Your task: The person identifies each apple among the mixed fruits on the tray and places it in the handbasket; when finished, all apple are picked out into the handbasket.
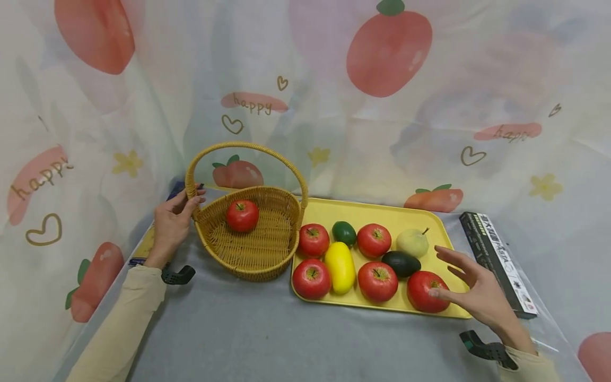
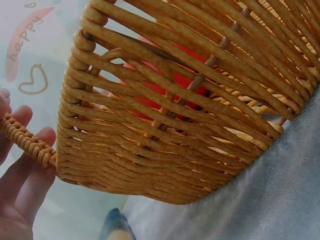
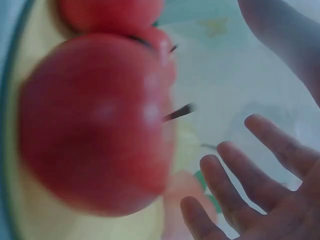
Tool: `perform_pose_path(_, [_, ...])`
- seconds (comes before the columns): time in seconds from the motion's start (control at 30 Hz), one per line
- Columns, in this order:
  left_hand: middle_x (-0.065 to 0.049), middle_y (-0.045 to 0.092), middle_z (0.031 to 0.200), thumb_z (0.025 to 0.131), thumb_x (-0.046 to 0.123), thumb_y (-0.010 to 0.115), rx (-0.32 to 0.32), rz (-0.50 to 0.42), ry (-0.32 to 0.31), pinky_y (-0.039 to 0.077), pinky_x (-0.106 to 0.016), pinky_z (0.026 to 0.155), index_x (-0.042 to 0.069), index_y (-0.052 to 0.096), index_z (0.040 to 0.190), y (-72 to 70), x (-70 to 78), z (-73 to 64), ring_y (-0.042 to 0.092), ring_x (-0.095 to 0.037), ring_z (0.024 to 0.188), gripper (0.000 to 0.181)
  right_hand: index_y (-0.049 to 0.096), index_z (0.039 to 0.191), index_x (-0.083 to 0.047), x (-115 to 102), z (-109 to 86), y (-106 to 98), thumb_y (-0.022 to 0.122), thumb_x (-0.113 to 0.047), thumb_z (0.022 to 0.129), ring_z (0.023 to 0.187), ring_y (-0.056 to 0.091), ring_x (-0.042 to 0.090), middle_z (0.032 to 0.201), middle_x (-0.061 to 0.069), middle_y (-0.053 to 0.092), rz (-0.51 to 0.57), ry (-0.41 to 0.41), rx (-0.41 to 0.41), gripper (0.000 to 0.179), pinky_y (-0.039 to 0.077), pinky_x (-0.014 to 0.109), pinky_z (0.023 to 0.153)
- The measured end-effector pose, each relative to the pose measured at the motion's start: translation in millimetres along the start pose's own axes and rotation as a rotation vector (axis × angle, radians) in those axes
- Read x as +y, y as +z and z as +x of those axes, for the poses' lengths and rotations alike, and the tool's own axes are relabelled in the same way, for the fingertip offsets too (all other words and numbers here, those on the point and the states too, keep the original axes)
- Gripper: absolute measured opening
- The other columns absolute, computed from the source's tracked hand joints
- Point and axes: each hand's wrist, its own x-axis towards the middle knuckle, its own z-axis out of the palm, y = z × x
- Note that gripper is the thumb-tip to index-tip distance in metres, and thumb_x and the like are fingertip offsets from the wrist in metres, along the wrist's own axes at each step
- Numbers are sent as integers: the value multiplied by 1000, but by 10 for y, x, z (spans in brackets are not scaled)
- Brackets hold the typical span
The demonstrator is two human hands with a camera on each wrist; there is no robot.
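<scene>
My left hand [image 1: 171, 227] grips the handle of a wicker basket [image 1: 255, 257] low on its left side; in the left wrist view the fingers and thumb lie around the woven handle [image 2: 27, 142]. Inside the basket sits one red apple [image 1: 242, 216]. My right hand [image 1: 484, 294] is spread over the front right corner of a yellow tray [image 1: 367, 208], its thumb overlapping a red apple [image 1: 422, 291] in the head view. In the right wrist view that apple [image 3: 95, 125] has its dark stem toward the spread fingers, and nothing is held.
Several more red apples [image 1: 377, 281], a yellow mango-like fruit [image 1: 340, 268], a small green fruit [image 1: 344, 233], a dark avocado [image 1: 401, 263] and a pale pear [image 1: 412, 242] lie on the tray. A black and white box [image 1: 498, 265] lies right of it. A printed curtain [image 1: 334, 132] hangs behind.
</scene>
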Motion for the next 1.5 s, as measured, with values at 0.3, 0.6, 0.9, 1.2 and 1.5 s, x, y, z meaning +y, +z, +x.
perform_pose_path(0.3, [-22, 75, 129, 108, 18, 64, -3, -22, 9, 55, -12, 91, 13, 68, 144, 3, -4, -9, 74, 0, 106, 37, 49, 158, -7, 250, -158, 200, 89, -16, 87, 123, 46, -18, 143, -21, 55, 48, 133, -43, 81, 47, 2, 92])
perform_pose_path(0.6, [-22, 75, 128, 108, 16, 64, 0, -8, 17, 55, -11, 89, 14, 69, 144, 9, -8, -22, 73, 1, 105, 36, 50, 158, -18, 347, -190, 331, 90, -26, 88, 112, 50, -13, 135, -20, 54, 0, 247, -44, 81, 55, 17, 85])
perform_pose_path(0.9, [6, 79, 120, 108, 19, 64, -3, -16, 14, 55, -13, 90, 11, 69, 142, 33, 0, 10, 74, -2, 106, 36, 51, 159, -18, 317, -196, 307, 91, -27, 88, 109, 54, -9, 129, -27, 54, 70, 320, 4, 82, 58, 18, 82])
perform_pose_path(1.2, [-15, 77, 127, 108, 17, 63, -8, -15, 15, 54, -12, 91, 1, 67, 142, 19, -16, 4, 72, 1, 107, 38, 57, 155, -18, 181, -81, 215, 93, -22, 85, 107, 61, -11, 124, -35, 60, 126, 298, 72, 79, 58, 14, 81])
perform_pose_path(1.5, [16, 77, 117, 108, 19, 64, -1, -17, -13, 53, -11, 91, 3, 68, 142, -2, 16, -2, 73, -2, 108, 37, 57, 154, -9, -165, 151, 210, 87, -1, 86, 112, 67, -2, 134, -23, 68, 296, 156, -17, 75, 63, 23, 81])
